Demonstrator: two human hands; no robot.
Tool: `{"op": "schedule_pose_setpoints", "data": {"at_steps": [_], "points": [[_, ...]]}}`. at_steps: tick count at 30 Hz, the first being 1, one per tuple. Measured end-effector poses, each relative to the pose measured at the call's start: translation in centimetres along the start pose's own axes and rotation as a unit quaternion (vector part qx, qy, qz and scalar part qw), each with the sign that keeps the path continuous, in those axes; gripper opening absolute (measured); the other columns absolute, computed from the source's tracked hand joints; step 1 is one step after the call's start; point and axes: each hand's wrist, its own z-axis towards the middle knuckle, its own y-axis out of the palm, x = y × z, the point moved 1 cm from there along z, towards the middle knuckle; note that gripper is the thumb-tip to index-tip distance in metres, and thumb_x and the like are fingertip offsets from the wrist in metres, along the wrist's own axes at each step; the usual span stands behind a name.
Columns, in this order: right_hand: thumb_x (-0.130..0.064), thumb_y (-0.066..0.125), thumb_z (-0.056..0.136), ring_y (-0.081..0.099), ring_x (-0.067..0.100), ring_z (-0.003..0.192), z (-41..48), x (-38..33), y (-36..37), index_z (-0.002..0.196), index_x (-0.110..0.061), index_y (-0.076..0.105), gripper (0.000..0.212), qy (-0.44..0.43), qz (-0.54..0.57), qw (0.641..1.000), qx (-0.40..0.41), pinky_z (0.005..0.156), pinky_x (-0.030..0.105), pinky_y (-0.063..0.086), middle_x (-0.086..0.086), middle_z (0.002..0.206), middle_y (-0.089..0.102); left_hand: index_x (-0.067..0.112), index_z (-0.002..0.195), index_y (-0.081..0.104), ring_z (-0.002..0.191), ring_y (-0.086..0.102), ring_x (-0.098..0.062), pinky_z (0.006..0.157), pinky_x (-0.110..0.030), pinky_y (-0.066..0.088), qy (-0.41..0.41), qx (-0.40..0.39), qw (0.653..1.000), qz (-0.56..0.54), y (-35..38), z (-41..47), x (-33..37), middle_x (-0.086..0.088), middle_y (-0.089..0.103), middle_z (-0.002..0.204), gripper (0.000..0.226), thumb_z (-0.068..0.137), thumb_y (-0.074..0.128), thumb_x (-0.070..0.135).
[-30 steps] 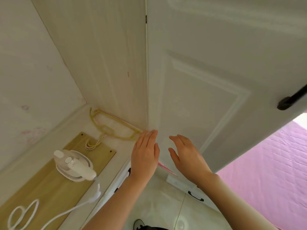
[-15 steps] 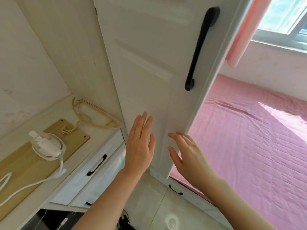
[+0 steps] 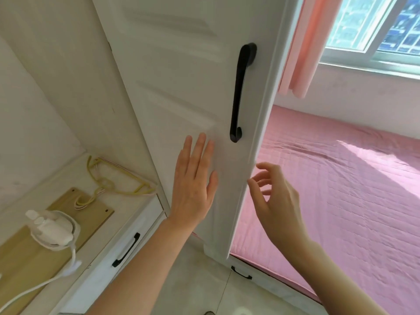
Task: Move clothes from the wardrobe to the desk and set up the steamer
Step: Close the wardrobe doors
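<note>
A white wardrobe door (image 3: pixel 186 92) with a long black handle (image 3: pixel 241 92) fills the middle of the view. My left hand (image 3: pixel 193 183) lies flat on the door panel, fingers stretched, just left of and below the handle. My right hand (image 3: pixel 275 201) hovers at the door's right edge with fingers loosely spread, holding nothing. A white handheld steamer (image 3: pixel 51 228) with a white cord (image 3: pixel 34 289) rests on a wooden board (image 3: pixel 20 258) on the desk (image 3: pixel 127 210) at lower left. No clothes are in view.
Yellow and pink hangers (image 3: pixel 118 183) lie on the desk against the wardrobe side. White drawers with black pulls (image 3: pixel 126 250) sit under the desk. A bed with a pink quilt (image 3: pixel 341 189) lies to the right, with a pink curtain (image 3: pixel 304 46) and a window (image 3: pixel 381 26) above it.
The view has swung right and up, bringing the handle, bed and window in. My left hand slid up the door toward the handle. My right hand moved to the door's right edge.
</note>
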Motion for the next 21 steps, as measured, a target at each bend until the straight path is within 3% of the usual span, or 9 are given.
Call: {"op": "schedule_pose_setpoints", "data": {"at_steps": [4,8,12,16,21], "points": [[-0.034,0.058,0.091,0.056,0.005,0.090,1.4,-0.7,0.6,0.108,-0.027,0.050,0.020,0.013,0.007,1.000,0.016,0.073,0.028,0.051,-0.012,0.098,0.056,0.013,0.152,0.010,0.147,0.007,-0.034,0.113,-0.055,0.023,0.049,-0.004,0.999,-0.002,0.6,2.1,-0.5,-0.010,0.015,0.158,0.063,0.100,0.045,0.022],[-0.031,0.057,0.093,0.058,0.000,0.092,2.0,-1.1,1.5,0.098,-0.026,0.050,0.011,0.034,0.037,0.999,0.014,0.072,0.024,0.052,-0.011,0.099,0.061,0.020,0.153,-0.002,0.147,0.005,-0.035,0.115,-0.055,0.020,0.073,-0.003,0.997,-0.001,1.8,2.7,-1.4,0.004,-0.004,0.161,0.070,0.101,0.042,0.035],[-0.026,0.057,0.094,0.066,0.012,0.084,2.5,-0.7,2.0,0.091,-0.018,0.050,0.010,0.044,0.062,0.997,0.025,0.063,0.027,0.055,-0.004,0.095,0.066,0.021,0.152,-0.005,0.147,0.002,-0.035,0.114,-0.057,0.018,0.075,-0.003,0.997,0.009,2.6,2.8,-1.8,0.006,-0.011,0.160,0.069,0.101,0.036,0.042],[-0.022,0.057,0.094,0.065,0.006,0.083,3.2,-0.1,2.0,0.091,-0.017,0.050,0.009,0.024,0.047,0.998,0.042,0.063,0.017,0.053,-0.005,0.092,0.065,0.023,0.152,-0.007,0.147,-0.002,-0.032,0.115,-0.058,0.014,0.072,-0.003,0.997,0.012,3.5,3.3,-1.8,0.007,-0.014,0.160,0.068,0.101,0.030,0.047],[-0.018,0.058,0.093,0.064,0.006,0.080,4.7,1.0,2.1,0.095,-0.014,0.052,0.007,0.019,0.043,0.996,0.074,0.061,0.015,0.051,-0.008,0.089,0.061,0.021,0.152,-0.007,0.147,-0.004,-0.032,0.114,-0.061,0.013,0.074,0.000,0.996,0.047,5.3,4.3,-2.1,0.005,-0.015,0.160,0.073,0.100,0.033,0.051]]}}
